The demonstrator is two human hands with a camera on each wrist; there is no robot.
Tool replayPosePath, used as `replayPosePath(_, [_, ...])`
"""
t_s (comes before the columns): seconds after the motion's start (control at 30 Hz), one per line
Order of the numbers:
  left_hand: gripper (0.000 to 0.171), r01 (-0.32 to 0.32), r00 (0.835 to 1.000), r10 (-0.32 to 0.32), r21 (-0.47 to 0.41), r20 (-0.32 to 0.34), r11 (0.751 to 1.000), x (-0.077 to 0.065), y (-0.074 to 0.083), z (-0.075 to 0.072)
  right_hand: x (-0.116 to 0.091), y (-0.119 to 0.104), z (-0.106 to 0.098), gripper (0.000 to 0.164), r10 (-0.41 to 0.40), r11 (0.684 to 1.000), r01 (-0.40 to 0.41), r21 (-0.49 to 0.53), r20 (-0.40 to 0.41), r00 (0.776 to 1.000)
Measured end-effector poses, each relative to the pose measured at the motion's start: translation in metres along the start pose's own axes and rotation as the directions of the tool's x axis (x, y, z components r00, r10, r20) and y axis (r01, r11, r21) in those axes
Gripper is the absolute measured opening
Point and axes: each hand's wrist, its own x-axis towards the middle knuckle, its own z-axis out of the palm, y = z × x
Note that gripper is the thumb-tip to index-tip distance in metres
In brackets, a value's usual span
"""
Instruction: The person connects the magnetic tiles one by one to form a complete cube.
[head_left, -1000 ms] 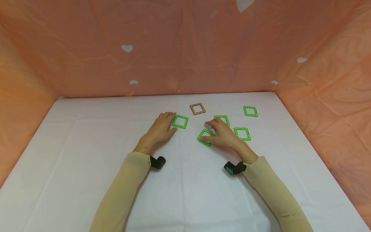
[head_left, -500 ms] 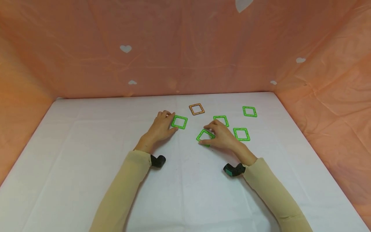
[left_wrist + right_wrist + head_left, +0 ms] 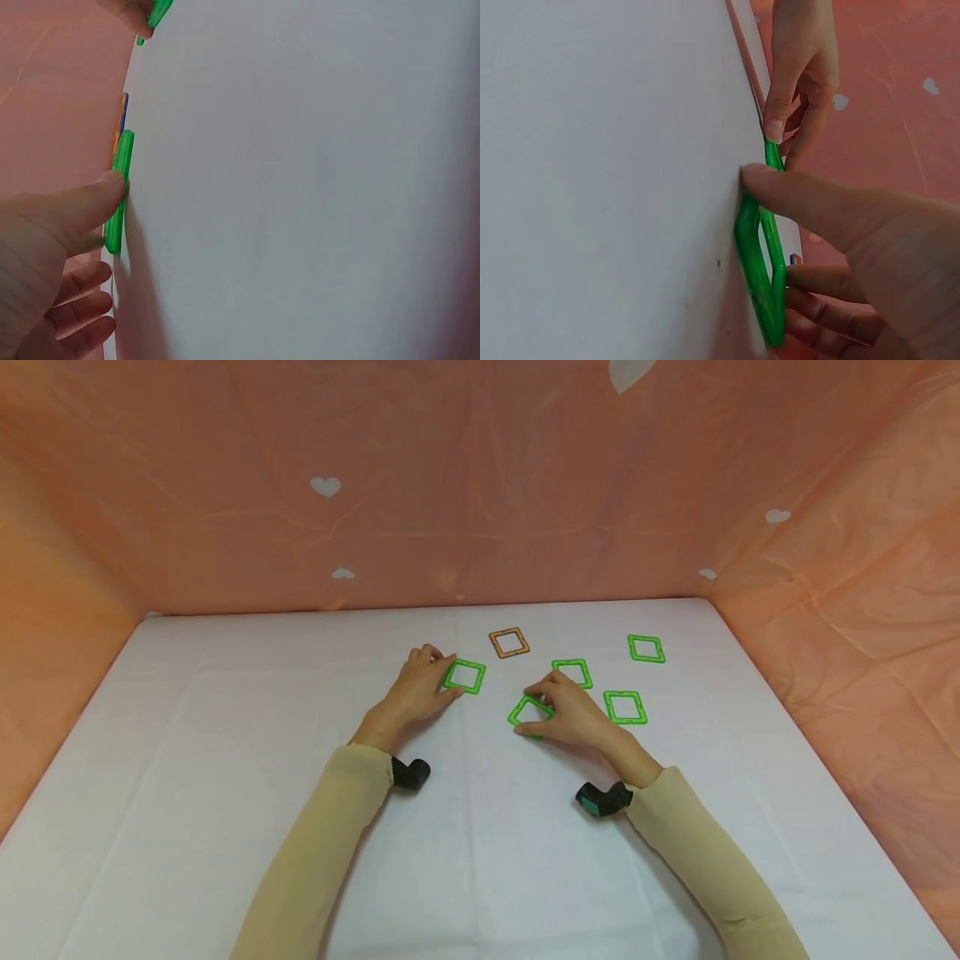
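Note:
My left hand point(image 3: 412, 693) pinches a green square magnetic tile point(image 3: 482, 679), an open frame, left of the table's middle. In the left wrist view the thumb presses that tile's edge point(image 3: 117, 223), an index finger shows behind it, and the other fingers are loosely bent. To the right, my right hand point(image 3: 573, 714) holds a second green square tile point(image 3: 517, 708) between thumb and index finger, at opposite edges. The right wrist view has this tile point(image 3: 754, 251) tilted, with the left hand point(image 3: 806, 60) beyond it. A gap separates the two held tiles.
An orange square tile point(image 3: 506, 631) lies behind and between the hands. Green tiles lie just beyond the right hand point(image 3: 588, 673), to its right point(image 3: 641, 707) and farther back right point(image 3: 648, 659). Orange cloth walls point(image 3: 450, 485) edge the white table point(image 3: 187, 777).
The right hand's thumb and fingers have closed onto the second green tile, where they were spread over it before. The left hand has barely moved at its tile.

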Motion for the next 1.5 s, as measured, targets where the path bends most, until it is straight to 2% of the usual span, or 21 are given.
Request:
replayPosePath(0.17, [0.059, 0.018, 1.000, -0.018, -0.035, -0.004, 0.999, -0.002, -0.001, 0.000, 0.000, -0.002, 0.001, 0.059, -0.005, 1.000, 0.005, -0.002, 0.002, 1.000])
replayPosePath(0.37, [0.057, 0.011, 1.000, -0.014, -0.127, -0.023, 0.992, -0.003, -0.001, 0.001, 0.001, -0.002, 0.001, 0.058, -0.017, 1.000, 0.017, 0.004, -0.013, 1.000])
replayPosePath(0.53, [0.056, 0.038, 0.999, -0.039, -0.181, -0.006, 0.983, -0.004, 0.001, 0.001, 0.003, -0.002, 0.003, 0.058, -0.042, 0.999, 0.042, 0.023, -0.037, 0.998])
replayPosePath(0.87, [0.055, 0.075, 0.997, -0.076, -0.226, 0.003, 0.971, -0.012, 0.005, 0.000, 0.013, -0.001, 0.007, 0.057, -0.065, 0.991, 0.074, 0.108, -0.093, 0.994])
replayPosePath(1.17, [0.053, 0.133, 0.991, -0.134, -0.255, 0.013, 0.958, -0.019, 0.008, 0.002, 0.018, -0.006, 0.008, 0.055, -0.068, 0.981, 0.087, 0.171, -0.114, 0.991])
replayPosePath(1.5, [0.052, 0.101, 0.994, -0.109, -0.281, -0.015, 0.954, -0.026, 0.008, 0.004, 0.031, -0.013, 0.012, 0.057, -0.131, 0.956, 0.156, 0.247, -0.115, 0.985])
